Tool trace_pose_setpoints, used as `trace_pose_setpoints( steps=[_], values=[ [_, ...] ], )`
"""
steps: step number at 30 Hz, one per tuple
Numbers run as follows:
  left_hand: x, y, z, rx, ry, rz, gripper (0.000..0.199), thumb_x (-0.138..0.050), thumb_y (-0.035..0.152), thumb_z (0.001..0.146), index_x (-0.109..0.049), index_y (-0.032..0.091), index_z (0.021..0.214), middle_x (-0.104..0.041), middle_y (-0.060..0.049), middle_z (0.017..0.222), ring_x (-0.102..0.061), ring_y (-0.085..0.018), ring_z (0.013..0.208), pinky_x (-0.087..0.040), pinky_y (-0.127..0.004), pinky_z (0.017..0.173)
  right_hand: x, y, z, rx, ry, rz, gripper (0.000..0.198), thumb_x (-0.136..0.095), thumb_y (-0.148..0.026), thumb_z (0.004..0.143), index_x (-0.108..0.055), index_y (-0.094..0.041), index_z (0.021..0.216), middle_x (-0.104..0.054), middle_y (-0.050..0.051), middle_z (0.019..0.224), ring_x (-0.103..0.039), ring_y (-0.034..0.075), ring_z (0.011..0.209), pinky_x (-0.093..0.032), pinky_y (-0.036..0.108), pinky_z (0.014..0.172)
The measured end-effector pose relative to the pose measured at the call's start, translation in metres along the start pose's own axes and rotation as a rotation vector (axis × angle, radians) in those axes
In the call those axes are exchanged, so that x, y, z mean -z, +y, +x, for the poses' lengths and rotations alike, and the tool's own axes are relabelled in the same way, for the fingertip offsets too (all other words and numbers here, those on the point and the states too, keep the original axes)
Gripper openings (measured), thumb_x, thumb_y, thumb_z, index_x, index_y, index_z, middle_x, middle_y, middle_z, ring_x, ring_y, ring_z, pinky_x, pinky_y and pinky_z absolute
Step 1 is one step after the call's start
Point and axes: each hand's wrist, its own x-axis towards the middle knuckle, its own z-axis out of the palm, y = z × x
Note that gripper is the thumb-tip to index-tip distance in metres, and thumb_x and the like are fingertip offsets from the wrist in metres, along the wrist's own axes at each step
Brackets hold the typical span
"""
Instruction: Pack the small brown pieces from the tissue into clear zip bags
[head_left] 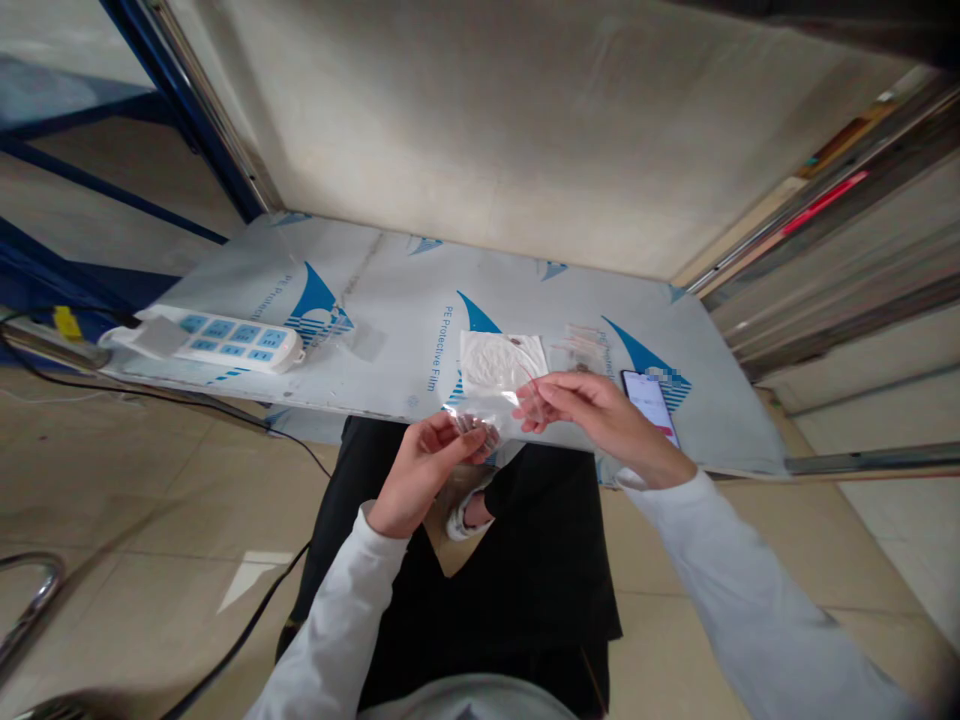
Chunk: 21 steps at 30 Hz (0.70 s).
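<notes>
My left hand [431, 460] is closed on a small clear plastic bag [480, 425] at the table's front edge; the bag's contents are too blurred to name. To its right, my right hand [581, 405] has its fingers pinched together. Something thin and transparent shows at those fingertips, but I cannot tell whether it is part of the same bag. Just beyond both hands lies a flat white packet [501, 360] with a round, coiled shape on it. Another clear bag [583, 345] with thin pinkish pieces rests behind my right hand.
A phone [649, 405] with its screen lit lies right of my right hand. On the left stands a white power strip [244, 342] with a plug and black cable [225, 410] hanging off the edge. Crumpled clear plastic [337, 325] is beside it. Film covers the table [382, 280].
</notes>
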Motion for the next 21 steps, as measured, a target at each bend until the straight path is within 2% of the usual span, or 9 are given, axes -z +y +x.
trace_pose_setpoints(
  steps=[2, 5, 9, 13, 18, 21],
  values=[
    [-0.001, -0.001, 0.000, -0.006, 0.010, -0.016, 0.018, -0.075, 0.028, 0.074, -0.066, 0.013, 0.079, -0.070, -0.003, 0.079, -0.064, -0.011, 0.072, -0.052, -0.021, 0.069, 0.005, 0.001, 0.004, -0.040, -0.092, -0.008, 0.035, -0.066, -0.041, 0.083, -0.070, -0.014, 0.104, -0.075, 0.009, 0.088, -0.071, 0.016, 0.074, -0.057, 0.032, 0.072],
    [-0.003, 0.001, 0.000, -0.001, 0.030, -0.003, 0.020, -0.072, 0.031, 0.076, -0.064, 0.014, 0.082, -0.068, -0.002, 0.079, -0.064, -0.010, 0.068, -0.051, -0.021, 0.064, 0.008, 0.004, 0.011, -0.083, -0.166, 0.016, 0.033, -0.071, -0.038, 0.077, -0.073, -0.014, 0.099, -0.076, 0.008, 0.086, -0.071, 0.016, 0.070, -0.057, 0.030, 0.068],
    [-0.005, 0.005, 0.000, -0.020, 0.065, 0.031, 0.023, -0.075, 0.031, 0.073, -0.061, 0.014, 0.082, -0.066, 0.000, 0.075, -0.062, -0.009, 0.062, -0.050, -0.020, 0.061, 0.001, 0.016, 0.013, -0.119, -0.109, 0.147, 0.026, -0.074, -0.038, 0.074, -0.075, -0.015, 0.087, -0.076, 0.007, 0.082, -0.071, 0.016, 0.065, -0.058, 0.029, 0.062],
    [-0.004, 0.007, 0.000, -0.065, 0.089, 0.080, 0.025, -0.077, 0.028, 0.070, -0.062, 0.014, 0.081, -0.066, 0.000, 0.075, -0.061, -0.010, 0.065, -0.049, -0.020, 0.061, -0.014, 0.033, 0.011, -0.121, -0.016, 0.187, 0.030, -0.079, -0.037, 0.068, -0.075, -0.015, 0.088, -0.075, 0.005, 0.075, -0.069, 0.014, 0.061, -0.057, 0.026, 0.060],
    [-0.005, 0.004, 0.003, -0.068, 0.149, 0.073, 0.027, -0.080, 0.027, 0.065, -0.061, 0.014, 0.079, -0.065, 0.001, 0.073, -0.060, -0.009, 0.064, -0.049, -0.020, 0.061, -0.025, 0.043, 0.012, -0.102, -0.030, 0.177, 0.031, -0.077, -0.041, 0.070, -0.076, -0.015, 0.086, -0.072, 0.003, 0.066, -0.066, 0.013, 0.057, -0.054, 0.025, 0.056],
    [-0.008, 0.003, 0.006, -0.065, 0.162, 0.067, 0.028, -0.080, 0.026, 0.064, -0.060, 0.014, 0.079, -0.065, 0.002, 0.073, -0.060, -0.008, 0.064, -0.049, -0.019, 0.060, -0.024, 0.042, 0.014, -0.106, -0.059, 0.184, 0.030, -0.078, -0.040, 0.069, -0.076, -0.015, 0.086, -0.072, 0.003, 0.069, -0.066, 0.013, 0.058, -0.053, 0.025, 0.057]
  ],
)
